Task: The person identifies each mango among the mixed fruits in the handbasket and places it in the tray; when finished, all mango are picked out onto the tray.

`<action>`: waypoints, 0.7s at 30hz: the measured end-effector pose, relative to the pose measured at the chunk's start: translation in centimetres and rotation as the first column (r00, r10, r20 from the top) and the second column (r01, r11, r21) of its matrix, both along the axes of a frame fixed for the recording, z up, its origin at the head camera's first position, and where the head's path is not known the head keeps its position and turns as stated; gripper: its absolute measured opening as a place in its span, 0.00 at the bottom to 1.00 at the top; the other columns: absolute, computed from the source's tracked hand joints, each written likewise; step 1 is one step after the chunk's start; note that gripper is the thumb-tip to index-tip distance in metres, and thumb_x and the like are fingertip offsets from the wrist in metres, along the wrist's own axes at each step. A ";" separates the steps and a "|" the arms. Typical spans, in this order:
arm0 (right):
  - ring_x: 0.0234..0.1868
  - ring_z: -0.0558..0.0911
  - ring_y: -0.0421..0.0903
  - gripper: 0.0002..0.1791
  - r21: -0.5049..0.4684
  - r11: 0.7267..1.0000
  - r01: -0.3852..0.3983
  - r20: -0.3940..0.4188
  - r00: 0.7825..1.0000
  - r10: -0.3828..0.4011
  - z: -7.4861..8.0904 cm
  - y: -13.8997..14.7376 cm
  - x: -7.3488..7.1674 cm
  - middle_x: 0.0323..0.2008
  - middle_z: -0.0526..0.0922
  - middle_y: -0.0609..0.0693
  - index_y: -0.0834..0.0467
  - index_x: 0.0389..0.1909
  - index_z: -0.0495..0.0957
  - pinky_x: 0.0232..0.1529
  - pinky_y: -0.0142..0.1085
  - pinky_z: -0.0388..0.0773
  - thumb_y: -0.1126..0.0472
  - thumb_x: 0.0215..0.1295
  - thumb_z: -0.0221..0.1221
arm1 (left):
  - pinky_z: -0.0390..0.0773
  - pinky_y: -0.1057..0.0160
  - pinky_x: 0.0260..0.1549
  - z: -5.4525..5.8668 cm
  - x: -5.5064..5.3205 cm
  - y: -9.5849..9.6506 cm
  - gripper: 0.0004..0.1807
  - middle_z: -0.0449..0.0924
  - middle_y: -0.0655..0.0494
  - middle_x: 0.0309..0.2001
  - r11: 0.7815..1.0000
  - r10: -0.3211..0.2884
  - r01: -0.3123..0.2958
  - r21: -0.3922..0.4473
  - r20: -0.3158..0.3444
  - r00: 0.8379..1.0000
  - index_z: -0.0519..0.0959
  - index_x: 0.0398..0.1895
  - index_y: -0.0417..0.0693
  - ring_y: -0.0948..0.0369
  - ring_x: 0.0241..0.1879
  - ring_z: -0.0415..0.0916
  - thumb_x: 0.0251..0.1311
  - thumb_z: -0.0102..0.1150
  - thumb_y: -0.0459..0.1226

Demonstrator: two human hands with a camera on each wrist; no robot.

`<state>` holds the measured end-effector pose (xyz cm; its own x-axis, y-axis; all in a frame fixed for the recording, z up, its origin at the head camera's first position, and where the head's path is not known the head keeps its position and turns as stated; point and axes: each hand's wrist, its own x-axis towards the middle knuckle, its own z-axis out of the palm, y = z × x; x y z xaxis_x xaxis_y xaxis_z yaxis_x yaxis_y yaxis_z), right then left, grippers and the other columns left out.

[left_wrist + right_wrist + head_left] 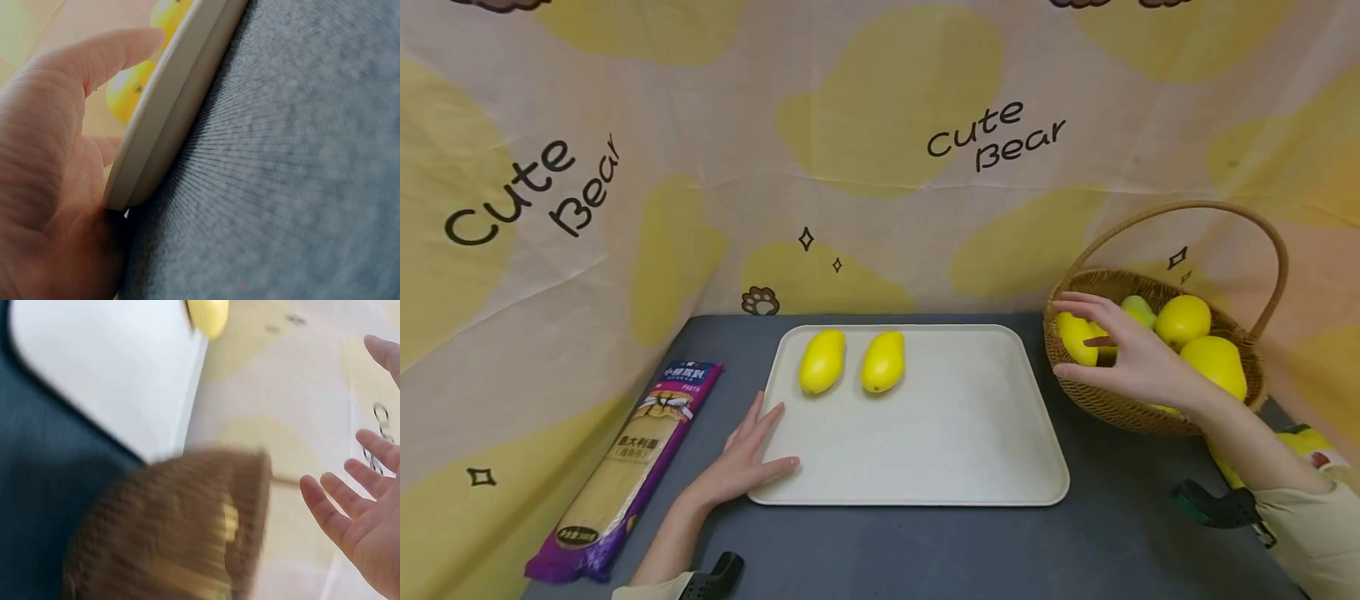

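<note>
My left hand (747, 458) rests at the left edge of a white tray (955, 433), fingers spread and thumb over the rim. The left wrist view shows the thumb (119, 53) above the tray's side wall (165, 106). Two yellow lemons (822, 362) (883, 362) lie side by side on the tray's far left part. Over a wicker basket (1120, 412) at the right, my right hand (1138, 358) hovers with spread fingers, holding nothing. Inside the basket are several yellow lemons (1183, 322) and a green fruit (1138, 309), partly hidden by the hand.
A purple pack of pasta (628, 467) lies slanted at the left on the grey table (880, 550). The basket's tall arched handle (1195, 206) rises at the right. A printed cloth (865, 125) hangs behind the table. Behind the right forearm is a yellow-green package (1303, 440).
</note>
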<state>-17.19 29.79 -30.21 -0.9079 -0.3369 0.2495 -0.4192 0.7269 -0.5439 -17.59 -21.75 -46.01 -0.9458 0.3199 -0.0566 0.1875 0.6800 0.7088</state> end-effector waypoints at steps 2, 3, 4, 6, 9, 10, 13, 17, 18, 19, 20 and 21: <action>0.61 0.70 0.58 0.42 0.038 0.999 0.033 -0.009 0.999 -0.032 0.5 1.5 0.5 0.71 0.59 0.54 0.51 0.70 0.64 0.53 0.54 0.73 0.55 0.55 0.71 | 0.33 0.27 0.61 0.1 0.1 0.0 0.52 0.26 0.40 0.77 1.000 -0.001 0.001 0.001 -0.002 1.000 0.53 0.76 0.42 0.35 0.73 0.31 0.54 0.66 0.55; 0.61 0.69 0.58 0.43 0.056 0.997 0.046 -0.013 0.999 -0.045 0.6 2.3 0.7 0.70 0.60 0.55 0.51 0.70 0.64 0.52 0.55 0.73 0.55 0.54 0.72 | 0.32 0.27 0.61 0.2 0.1 0.0 0.52 0.26 0.39 0.77 1.000 -0.002 0.002 0.001 -0.002 1.000 0.53 0.76 0.42 0.35 0.73 0.30 0.54 0.66 0.55; 0.60 0.69 0.59 0.43 0.080 0.995 0.063 -0.016 0.998 -0.062 0.8 3.0 0.9 0.70 0.60 0.56 0.51 0.70 0.64 0.51 0.56 0.72 0.54 0.53 0.73 | 0.32 0.27 0.61 0.2 0.1 0.0 0.52 0.26 0.39 0.77 1.000 -0.002 0.002 0.003 0.000 1.000 0.53 0.76 0.42 0.35 0.73 0.30 0.54 0.66 0.54; 0.62 0.65 0.62 0.45 0.137 0.986 0.094 -0.027 0.995 -0.091 1.1 4.6 1.1 0.69 0.61 0.60 0.53 0.70 0.64 0.51 0.60 0.69 0.53 0.51 0.74 | 0.32 0.27 0.61 0.3 0.2 0.0 0.52 0.26 0.39 0.77 1.000 -0.002 0.002 0.004 0.000 1.000 0.52 0.76 0.42 0.34 0.72 0.30 0.54 0.66 0.54; 0.63 0.62 0.69 0.50 0.241 0.959 0.148 -0.019 0.989 -0.147 1.3 6.9 1.2 0.68 0.60 0.66 0.58 0.71 0.61 0.49 0.67 0.63 0.49 0.49 0.75 | 0.31 0.27 0.61 0.3 0.2 0.0 0.52 0.25 0.39 0.77 1.000 -0.005 0.005 0.014 0.005 1.000 0.52 0.76 0.42 0.34 0.72 0.29 0.54 0.66 0.54; 0.62 0.61 0.71 0.52 0.265 0.951 0.158 -0.011 0.987 -0.161 1.3 7.7 1.2 0.68 0.59 0.68 0.59 0.71 0.60 0.49 0.69 0.61 0.49 0.48 0.75 | 0.31 0.27 0.61 0.3 0.2 0.0 0.52 0.25 0.40 0.77 1.000 -0.004 0.004 0.014 0.005 1.000 0.52 0.76 0.42 0.34 0.72 0.29 0.54 0.66 0.54; 0.59 0.60 0.75 0.55 0.334 0.924 0.186 0.013 0.979 -0.202 0.9 10.0 1.3 0.66 0.57 0.74 0.66 0.70 0.56 0.49 0.70 0.59 0.48 0.46 0.75 | 0.31 0.28 0.61 0.1 0.2 0.1 0.52 0.25 0.40 0.77 1.000 -0.006 0.006 0.017 0.005 1.000 0.52 0.76 0.42 0.35 0.73 0.29 0.55 0.65 0.54; 0.56 0.60 0.75 0.58 0.397 0.895 0.205 0.037 0.970 -0.239 0.1 12.5 1.5 0.62 0.57 0.78 0.74 0.67 0.54 0.48 0.70 0.59 0.48 0.44 0.76 | 0.32 0.28 0.62 -0.1 0.2 0.1 0.51 0.26 0.40 0.77 1.000 -0.006 0.006 0.020 -0.005 1.000 0.53 0.76 0.42 0.35 0.73 0.30 0.55 0.65 0.54; 0.55 0.61 0.75 0.58 0.411 0.888 0.206 0.037 0.970 -0.242 -0.1 13.0 1.5 0.60 0.58 0.79 0.75 0.66 0.55 0.48 0.70 0.61 0.47 0.44 0.76 | 0.32 0.28 0.62 -0.1 0.2 0.0 0.51 0.26 0.40 0.77 1.000 -0.006 0.007 0.022 -0.008 1.000 0.53 0.76 0.41 0.35 0.73 0.30 0.55 0.66 0.54; 0.54 0.62 0.75 0.58 0.422 0.883 0.204 0.039 0.969 -0.242 -0.3 13.4 1.5 0.59 0.58 0.79 0.76 0.66 0.55 0.47 0.69 0.62 0.47 0.44 0.76 | 0.32 0.28 0.61 -0.1 0.2 0.0 0.51 0.26 0.39 0.77 1.000 -0.010 0.010 0.021 -0.012 1.000 0.53 0.76 0.41 0.35 0.73 0.30 0.55 0.66 0.53; 0.54 0.62 0.76 0.59 0.429 0.881 0.199 0.047 0.969 -0.242 -0.5 13.8 1.5 0.59 0.59 0.80 0.78 0.66 0.54 0.47 0.69 0.63 0.47 0.45 0.76 | 0.32 0.28 0.61 -0.1 0.1 0.0 0.51 0.26 0.39 0.77 1.000 -0.010 0.010 0.021 -0.014 1.000 0.53 0.76 0.40 0.35 0.72 0.30 0.55 0.66 0.53; 0.53 0.64 0.76 0.60 0.431 0.881 0.192 0.056 0.969 -0.239 -0.7 14.1 1.5 0.58 0.60 0.80 0.79 0.66 0.53 0.46 0.69 0.65 0.47 0.45 0.75 | 0.32 0.28 0.61 -0.1 0.1 0.0 0.51 0.26 0.39 0.77 1.000 -0.011 0.011 0.020 -0.016 1.000 0.53 0.76 0.40 0.34 0.72 0.30 0.55 0.66 0.53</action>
